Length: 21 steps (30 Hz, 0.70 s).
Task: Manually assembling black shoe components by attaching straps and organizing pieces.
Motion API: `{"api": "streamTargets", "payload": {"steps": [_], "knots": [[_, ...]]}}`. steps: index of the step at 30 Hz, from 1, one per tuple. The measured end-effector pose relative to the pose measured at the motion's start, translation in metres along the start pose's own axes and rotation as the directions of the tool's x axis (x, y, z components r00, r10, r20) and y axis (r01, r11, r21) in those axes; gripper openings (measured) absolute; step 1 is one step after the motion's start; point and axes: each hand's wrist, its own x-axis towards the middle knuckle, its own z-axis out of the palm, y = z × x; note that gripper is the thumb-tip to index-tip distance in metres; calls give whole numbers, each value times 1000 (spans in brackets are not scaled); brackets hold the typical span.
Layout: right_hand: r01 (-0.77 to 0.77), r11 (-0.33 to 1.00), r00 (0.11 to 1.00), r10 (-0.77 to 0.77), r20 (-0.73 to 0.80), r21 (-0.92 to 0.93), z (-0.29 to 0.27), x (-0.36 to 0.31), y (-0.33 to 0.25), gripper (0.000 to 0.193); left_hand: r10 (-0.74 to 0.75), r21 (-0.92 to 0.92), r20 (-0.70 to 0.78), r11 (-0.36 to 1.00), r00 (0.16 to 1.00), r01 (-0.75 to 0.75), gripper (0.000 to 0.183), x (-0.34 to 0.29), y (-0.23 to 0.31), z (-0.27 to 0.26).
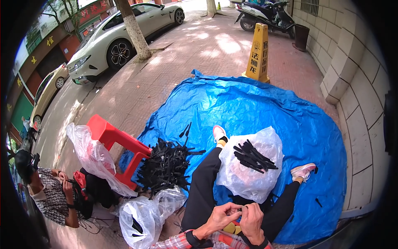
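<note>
Okay, left hand [219, 218]: curled, pinching a small black piece [239, 210], bottom centre
Right hand [252, 220]: curled too, fingertips on same piece
Black strips [163, 168]: heaped left of centre

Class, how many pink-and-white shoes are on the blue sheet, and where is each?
2: the left shoe is near the far left corner of the white plastic bag; the right shoe is to the bag's right. No others show.

Sunlight [227, 43] dapples paving [182, 56] beside a pale wall [360, 124].
</note>
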Motion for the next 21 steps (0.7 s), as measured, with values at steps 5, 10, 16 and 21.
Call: {"api": "streamTargets", "payload": {"steps": [5, 10, 16, 21], "knots": [[-468, 793, 880, 458, 126, 390, -1, -1, -11, 20, -197, -381, 51, 902, 979, 202, 21, 1, 8, 0], [-346, 898, 938, 340, 70, 271, -5, 0, -15, 9, 34, -17, -41, 999, 999, -35, 18, 2, -1, -2], [-581, 380, 759, 571, 312, 720, -2, 3, -10, 12, 171, -88, -187, 978, 967, -190, 20, -1, 5, 6], [-467, 37, 738, 567, 367, 883, -1, -2, -2, 13, 75, -400, -158, 907, 985, -134, 17, 3, 8, 12]]}}
